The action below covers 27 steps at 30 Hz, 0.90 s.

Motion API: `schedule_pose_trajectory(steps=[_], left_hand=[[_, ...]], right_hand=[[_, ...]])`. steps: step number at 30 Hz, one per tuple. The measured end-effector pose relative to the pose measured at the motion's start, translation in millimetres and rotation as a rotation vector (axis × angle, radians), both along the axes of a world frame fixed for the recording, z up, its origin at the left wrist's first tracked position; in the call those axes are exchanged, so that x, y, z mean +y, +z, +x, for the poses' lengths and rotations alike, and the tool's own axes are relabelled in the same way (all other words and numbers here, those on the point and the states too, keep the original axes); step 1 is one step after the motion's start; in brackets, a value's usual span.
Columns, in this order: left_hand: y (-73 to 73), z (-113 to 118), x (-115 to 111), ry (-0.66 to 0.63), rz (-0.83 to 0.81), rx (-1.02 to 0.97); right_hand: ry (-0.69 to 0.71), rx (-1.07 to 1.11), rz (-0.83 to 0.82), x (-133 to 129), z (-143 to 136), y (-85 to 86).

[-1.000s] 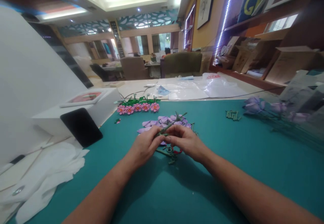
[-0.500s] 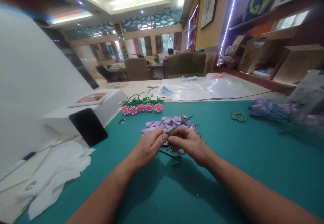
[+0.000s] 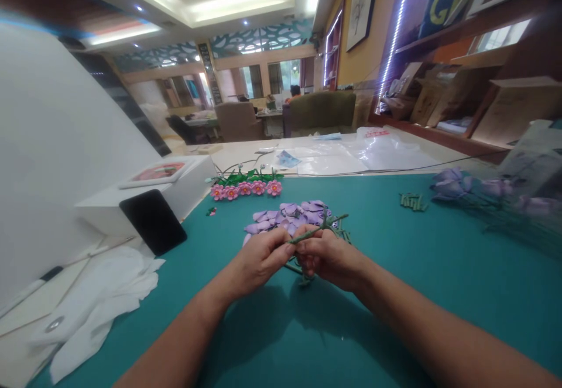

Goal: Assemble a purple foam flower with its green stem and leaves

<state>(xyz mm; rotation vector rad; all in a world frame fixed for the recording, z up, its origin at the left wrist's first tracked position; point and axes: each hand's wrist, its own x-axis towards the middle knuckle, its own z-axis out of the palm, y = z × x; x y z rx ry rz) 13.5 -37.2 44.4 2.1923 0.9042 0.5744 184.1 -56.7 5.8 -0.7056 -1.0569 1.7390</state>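
Between my two hands is a thin green artificial flower stem, tilted up to the right with leafy bits near its upper end. My left hand pinches its lower end between thumb and fingers. Close against it, my right hand is closed on the same stem, fingers curled underneath. Just beyond the hands lies a pile of light purple petals, partly covered by them. Another green stem piece rests on the mat below my fingers, mostly hidden.
Pink flowers with green leaves lie in a row at the mat's back left. Short green pieces and purple flowers are at the right. A black tablet-like panel leans at the left, beside white tissue.
The stem has shifted a little to the right and lower, its leafy end now further right. My hands have moved slightly with it and are still closed on it.
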Motion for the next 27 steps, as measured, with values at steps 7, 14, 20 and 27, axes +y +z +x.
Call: schedule_pose_trajectory(steps=[7,14,20,27], left_hand=[[2.0,-0.6,-1.4,-0.022,0.01,-0.008],[-0.7,-1.7,0.1,-0.043,0.025,-0.018],[-2.2,-0.8,0.7,-0.038,0.025,-0.017],[-1.1,-0.6,-1.1,-0.016,0.038,-0.028]], right_hand=[[0.017,-0.011,0.048,-2.7,0.3,4.2],[0.029,-0.009,0.043,-3.3,-0.3,7.4],[0.014,-0.012,0.016,-2.8,0.3,8.7],[0.014,-0.009,0.023,-3.8,-0.3,9.4]])
